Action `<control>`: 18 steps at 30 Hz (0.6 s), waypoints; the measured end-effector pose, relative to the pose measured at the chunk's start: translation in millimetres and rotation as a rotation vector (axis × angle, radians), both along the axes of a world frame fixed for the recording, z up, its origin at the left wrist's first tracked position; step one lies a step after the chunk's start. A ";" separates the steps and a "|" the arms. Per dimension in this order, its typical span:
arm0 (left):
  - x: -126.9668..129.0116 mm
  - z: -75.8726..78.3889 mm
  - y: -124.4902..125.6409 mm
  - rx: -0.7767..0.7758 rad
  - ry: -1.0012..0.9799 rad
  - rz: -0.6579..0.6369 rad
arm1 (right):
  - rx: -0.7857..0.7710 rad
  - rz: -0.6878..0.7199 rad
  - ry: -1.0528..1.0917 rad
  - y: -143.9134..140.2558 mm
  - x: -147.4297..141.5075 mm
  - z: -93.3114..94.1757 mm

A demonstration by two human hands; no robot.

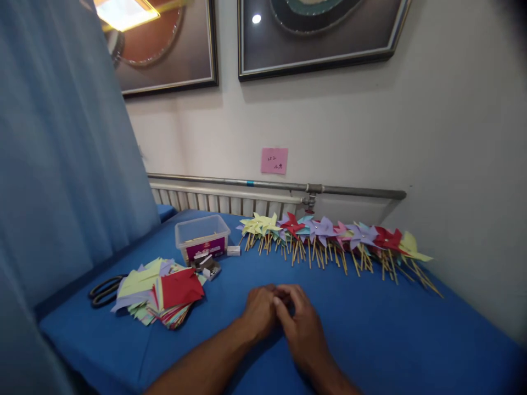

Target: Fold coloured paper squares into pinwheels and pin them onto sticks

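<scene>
Right now both hands rest together on the blue tablecloth (370, 334), near the front edge of the table. The left hand (259, 312) and the right hand (302, 323) touch at the fingertips, with fingers curled inward and pressed close, but I cannot tell if something small is pinched between them, because the fingers hide that place. Nearest to the hands, on the left, lies a loose stack of coloured paper squares (160, 293), with a red sheet on top. This paper looks thin, light and soft; I think it bends and creases easily, so it is best to take one sheet by a corner or an edge, with a gentle pinch. Beside the stack are black scissors (105, 289), and behind it stands a clear plastic box (201, 236) with a small open box of metal pieces (208, 267) in front. Along the wall lies a long row of finished paper pinwheels (329, 236) on thin wooden sticks, which seem stiff but fragile. A pink note (274, 161) sticks on the wall above a metal pipe (267, 185).
</scene>
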State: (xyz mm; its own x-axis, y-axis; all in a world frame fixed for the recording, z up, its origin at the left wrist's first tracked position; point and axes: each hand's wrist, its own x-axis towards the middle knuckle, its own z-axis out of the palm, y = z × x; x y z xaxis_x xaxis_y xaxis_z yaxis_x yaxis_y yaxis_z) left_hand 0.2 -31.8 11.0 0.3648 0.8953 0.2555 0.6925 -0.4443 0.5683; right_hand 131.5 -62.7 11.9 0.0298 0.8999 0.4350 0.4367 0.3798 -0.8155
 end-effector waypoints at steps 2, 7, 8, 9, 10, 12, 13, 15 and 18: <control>-10.0 7.0 -6.5 0.043 0.136 -0.036 | 0.139 0.002 -0.079 -10.9 -4.8 -3.8; -61.1 9.7 -44.8 0.096 0.257 0.145 | 0.142 -0.025 -0.134 -4.0 12.7 -10.7; -76.7 7.9 -54.4 0.121 0.251 0.194 | 0.114 0.004 -0.149 -2.3 14.2 -11.3; -93.9 5.9 -63.7 0.172 0.241 0.254 | 0.095 0.019 -0.156 -1.5 14.2 -11.7; -112.5 4.0 -72.1 0.224 0.232 0.323 | 0.082 0.035 -0.159 -1.7 12.8 -11.9; -152.1 1.5 -85.3 0.299 0.225 0.464 | 0.069 0.061 -0.166 -3.9 7.7 -12.0; -172.0 1.1 -89.7 0.336 0.212 0.538 | 0.066 0.080 -0.172 -5.5 4.9 -12.1; -208.4 2.5 -94.1 0.396 0.207 0.695 | 0.061 0.117 -0.186 -8.0 0.4 -12.8; -244.4 9.5 -91.6 0.410 0.255 0.845 | 0.052 0.133 -0.192 -8.1 -2.1 -14.7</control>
State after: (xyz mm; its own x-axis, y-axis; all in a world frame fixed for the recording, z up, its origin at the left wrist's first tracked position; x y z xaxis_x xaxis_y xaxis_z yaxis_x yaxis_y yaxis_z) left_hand -244.2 -123.4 20.5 -0.2693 0.7470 0.6079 0.9550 0.1257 0.2686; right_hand 129.3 -70.8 -2.8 -0.1751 0.8668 0.4669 0.5252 0.4834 -0.7004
